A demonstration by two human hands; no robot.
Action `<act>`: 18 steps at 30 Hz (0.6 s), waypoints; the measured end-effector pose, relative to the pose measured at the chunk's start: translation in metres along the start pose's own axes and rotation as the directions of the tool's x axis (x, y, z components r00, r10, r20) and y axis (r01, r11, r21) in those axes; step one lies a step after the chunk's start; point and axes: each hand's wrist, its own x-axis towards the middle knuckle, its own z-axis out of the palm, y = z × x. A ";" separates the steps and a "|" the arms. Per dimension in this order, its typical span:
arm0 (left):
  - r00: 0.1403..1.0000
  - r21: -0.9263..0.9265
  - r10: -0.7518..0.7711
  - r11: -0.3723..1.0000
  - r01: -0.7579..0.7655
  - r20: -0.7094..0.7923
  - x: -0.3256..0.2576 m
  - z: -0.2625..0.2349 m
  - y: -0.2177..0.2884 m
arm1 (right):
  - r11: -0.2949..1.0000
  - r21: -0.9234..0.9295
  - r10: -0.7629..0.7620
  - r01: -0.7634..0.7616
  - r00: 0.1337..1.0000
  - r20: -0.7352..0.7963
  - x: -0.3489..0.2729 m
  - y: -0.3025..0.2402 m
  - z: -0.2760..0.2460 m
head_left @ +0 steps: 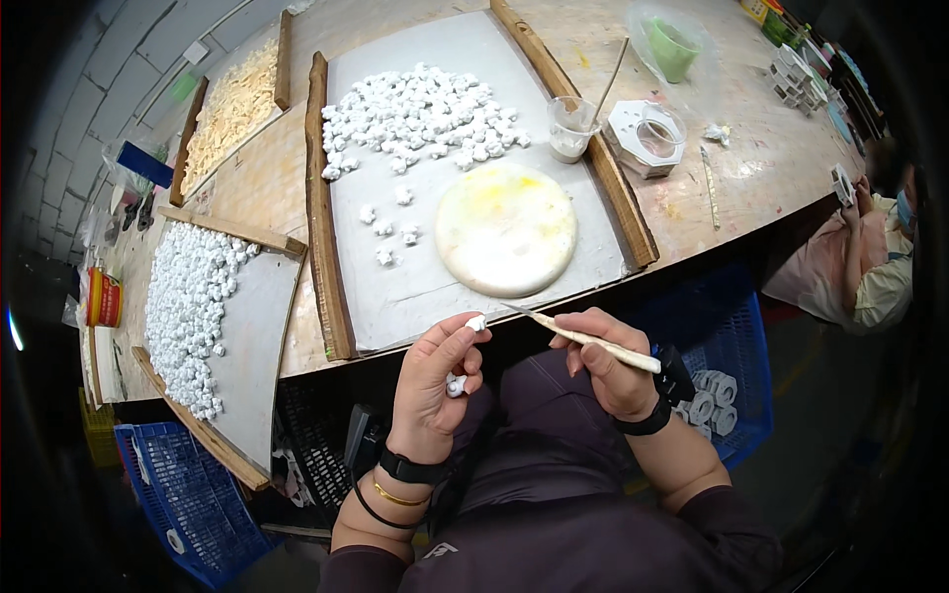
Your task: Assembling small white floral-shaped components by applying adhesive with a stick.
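Between the thumb and forefinger of my left hand (432, 368) is a small white knobbly piece (476, 323). A second white piece (456, 384) is tucked under the lower fingers of the same hand. My right hand (618, 381) is closed round a thin knife with a pale wrapped handle (628, 355). Its narrow blade (515, 308) points left, close to the pinched piece; whether they touch I cannot tell. Beyond both hands lies a round whitish slab (506, 232) with yellow stains. Many similar white pieces (420, 114) are spread on the grey board (386, 306) behind it.
Wooden strips (326, 208) edge the board. A clear cup (570, 128) with a stick stands by the right strip, near a white octagonal mould (645, 138). At left, another board (252, 326) carries piled white pieces. Blue crates (193, 494) sit below; a co-worker (855, 247) is at far right.
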 end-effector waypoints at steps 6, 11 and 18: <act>1.000 -0.001 0.010 1.000 -0.010 0.012 -0.005 0.001 0.000 | 0.884 -0.395 -0.196 0.251 0.965 0.175 0.000 -0.011 0.008; 1.000 0.006 0.020 1.000 -0.020 0.024 -0.006 0.003 -0.001 | 0.850 -0.430 -0.239 0.304 0.950 0.199 -0.001 -0.012 0.010; 1.000 0.010 0.017 1.000 -0.017 0.019 -0.008 0.004 -0.001 | 0.831 -0.449 -0.258 0.329 0.942 0.213 -0.001 -0.012 0.012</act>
